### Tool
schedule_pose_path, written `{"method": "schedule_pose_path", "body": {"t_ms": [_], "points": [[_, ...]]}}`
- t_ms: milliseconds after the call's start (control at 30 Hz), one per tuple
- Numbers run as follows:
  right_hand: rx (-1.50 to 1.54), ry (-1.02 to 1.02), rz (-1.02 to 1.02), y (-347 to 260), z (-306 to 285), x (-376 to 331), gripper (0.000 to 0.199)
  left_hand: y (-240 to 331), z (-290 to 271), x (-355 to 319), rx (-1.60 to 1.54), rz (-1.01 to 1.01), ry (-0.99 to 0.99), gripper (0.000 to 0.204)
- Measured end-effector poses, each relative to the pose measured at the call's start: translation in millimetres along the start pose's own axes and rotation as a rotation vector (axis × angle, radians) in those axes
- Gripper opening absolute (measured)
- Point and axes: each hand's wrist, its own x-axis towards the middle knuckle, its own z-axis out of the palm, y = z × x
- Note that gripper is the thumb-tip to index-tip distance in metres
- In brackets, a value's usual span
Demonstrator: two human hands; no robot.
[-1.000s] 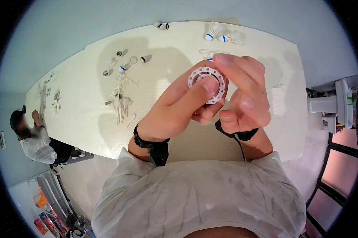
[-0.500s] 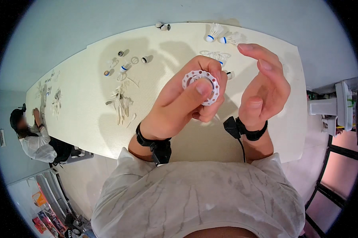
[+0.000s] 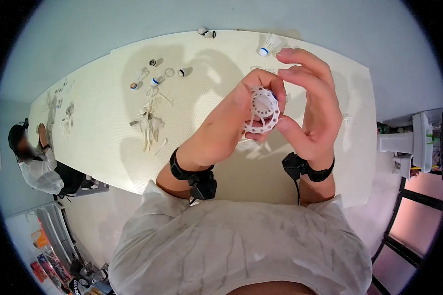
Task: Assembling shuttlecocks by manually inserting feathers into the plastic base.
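Note:
My left hand (image 3: 226, 118) grips a white plastic shuttlecock skirt frame (image 3: 263, 104), a holed outer ring joined by thin ribs to a smaller ring inside. The frame's open end faces up toward me, and the fingers wrap behind it. My right hand (image 3: 319, 110) is open beside it with fingers apart and bent. Its thumb tip is close to the ring's right rim; whether it touches, I cannot tell. Beyond my right fingertips lies a white shuttlecock (image 3: 265, 50) with a blue band. Other white pieces on the table are partly hidden behind my hands.
On the white table (image 3: 103, 118) to the left are loose feathers (image 3: 147, 125), a blue-banded shuttlecock part (image 3: 155, 81), a pale ring (image 3: 170, 72) and several small round caps (image 3: 182, 72). A person (image 3: 37, 162) sits at the table's far left end. Grey shelving (image 3: 418, 140) stands at right.
My left thumb has come off the frame's middle, and the frame has shifted right and tilted. My right hand has moved left, bringing its thumb close to the ring.

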Motion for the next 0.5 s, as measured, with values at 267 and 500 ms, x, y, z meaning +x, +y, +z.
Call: {"method": "schedule_pose_path", "body": {"t_ms": [267,500], "points": [[-0.003,-0.088,0.011,9,3,-3,0.042,1,0,-4,-0.057,-0.120,0.030,0.109],[0.006,0.022,0.020,6,6,-6,0.041,-12,2,2,0.026,0.188,-0.005,0.069]]}}
